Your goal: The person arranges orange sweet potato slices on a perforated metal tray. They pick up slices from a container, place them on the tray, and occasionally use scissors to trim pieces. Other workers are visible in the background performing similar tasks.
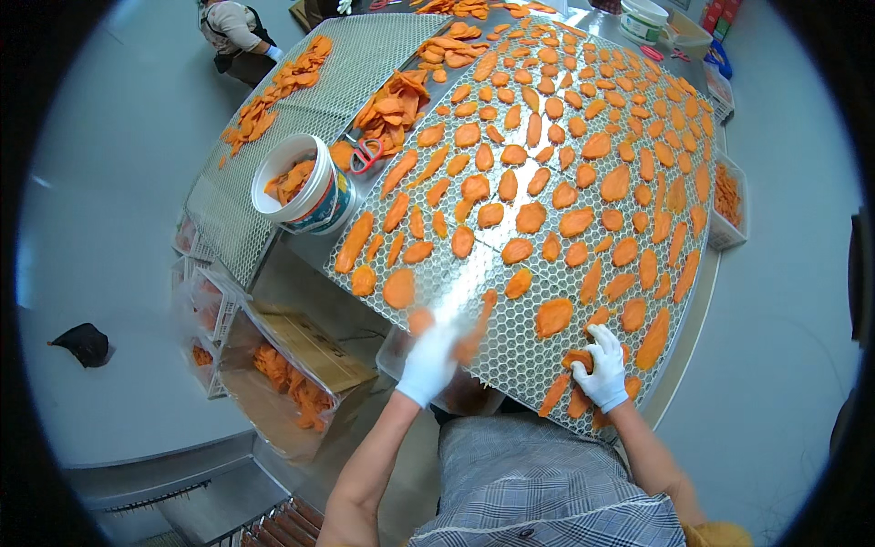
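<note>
Dried orange slices, which look like sweet potato (530,218), lie spread in a single layer over a mesh drying rack (492,355) in front of me. My left hand (432,362), in a white glove, is blurred over the rack's near left edge. Blurred slices show on both sides of its fingers, and I cannot tell whether it grips any. At the near right corner my white-gloved right hand (603,369) has an orange slice (577,359) between thumb and fingers. More slices (554,394) lie close around and partly under that hand.
A white bucket (331,198) of slices and red-handled scissors (366,156) stand left, beside a slice heap (393,109). A second mesh rack (232,198) lies beyond. Below are an open cardboard box (307,335) and crates. Another person (236,34) is far left; a white bin (728,198) stands right.
</note>
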Motion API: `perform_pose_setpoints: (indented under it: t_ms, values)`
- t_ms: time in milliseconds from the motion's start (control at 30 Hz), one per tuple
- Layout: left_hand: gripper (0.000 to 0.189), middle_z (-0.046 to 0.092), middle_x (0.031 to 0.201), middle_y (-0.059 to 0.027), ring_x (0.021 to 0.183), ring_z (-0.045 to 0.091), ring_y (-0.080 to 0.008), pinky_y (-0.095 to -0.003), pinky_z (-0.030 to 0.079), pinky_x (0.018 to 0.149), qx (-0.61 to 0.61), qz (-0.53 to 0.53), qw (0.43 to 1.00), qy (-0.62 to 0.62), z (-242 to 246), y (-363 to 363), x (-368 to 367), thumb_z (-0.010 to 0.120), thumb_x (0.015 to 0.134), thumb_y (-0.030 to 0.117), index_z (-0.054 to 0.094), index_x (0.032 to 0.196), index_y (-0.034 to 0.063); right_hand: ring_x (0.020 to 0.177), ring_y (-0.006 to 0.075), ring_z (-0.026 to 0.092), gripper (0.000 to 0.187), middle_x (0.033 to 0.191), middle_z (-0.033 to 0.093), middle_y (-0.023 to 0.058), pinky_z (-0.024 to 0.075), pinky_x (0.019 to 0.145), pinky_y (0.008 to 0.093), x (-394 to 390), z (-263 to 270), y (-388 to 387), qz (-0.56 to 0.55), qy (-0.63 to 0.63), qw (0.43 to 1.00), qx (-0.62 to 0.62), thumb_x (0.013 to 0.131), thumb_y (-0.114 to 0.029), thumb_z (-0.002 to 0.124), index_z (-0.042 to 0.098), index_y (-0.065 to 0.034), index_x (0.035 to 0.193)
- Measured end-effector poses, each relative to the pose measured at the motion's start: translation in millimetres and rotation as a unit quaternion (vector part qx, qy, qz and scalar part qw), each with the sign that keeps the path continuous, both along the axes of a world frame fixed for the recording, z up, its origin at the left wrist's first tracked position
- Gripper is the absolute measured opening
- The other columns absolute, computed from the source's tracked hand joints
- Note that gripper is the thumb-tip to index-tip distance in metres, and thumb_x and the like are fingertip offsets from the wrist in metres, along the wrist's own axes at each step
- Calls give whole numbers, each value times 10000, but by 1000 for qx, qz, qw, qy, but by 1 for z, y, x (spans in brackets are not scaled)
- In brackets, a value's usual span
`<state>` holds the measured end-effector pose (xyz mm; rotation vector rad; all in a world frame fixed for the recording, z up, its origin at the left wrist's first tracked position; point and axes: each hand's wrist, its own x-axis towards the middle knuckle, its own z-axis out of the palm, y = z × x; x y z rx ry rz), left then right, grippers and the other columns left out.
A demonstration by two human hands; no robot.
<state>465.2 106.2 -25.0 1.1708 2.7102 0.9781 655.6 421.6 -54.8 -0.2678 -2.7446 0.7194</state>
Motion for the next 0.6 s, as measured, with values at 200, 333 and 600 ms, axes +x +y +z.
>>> perform_pose_setpoints:
  t_ms: [200, 333, 600]
  values:
    - [356, 593, 1049, -149, 1003, 576, -369, -453, 505, 876, -24, 43, 998, -29, 67, -6, -6, 747, 732, 70, 605, 1059, 63, 1327, 404, 477, 294, 1384, 554, 178, 393, 1088, 511, 3, 3, 4, -12, -17, 1000, -8, 719, -156, 767, 606, -43, 937]
    - [409, 541, 1293, -247, 1229, 485, -516, -541, 431, 1036, -99, 19, 995, 10, 17, -24, -39, 744, 751, 150, 587, 1119, 69, 1331, 408, 473, 290, 1389, 551, 184, 390, 1086, 513, 2, 0, 0, -6, -1, 1000, -8, 718, -146, 756, 597, -41, 937]
    - [749, 539, 1329, -247, 1249, 501, -437, -485, 407, 1083, -105, 22, 993, -44, -1, -16, -44, 736, 724, 171, 465, 1409, 39, 1320, 413, 485, 319, 1380, 554, 185, 394, 1069, 527, 3, -4, 0, -13, 10, 1000, 8, 712, -136, 758, 580, -43, 960]
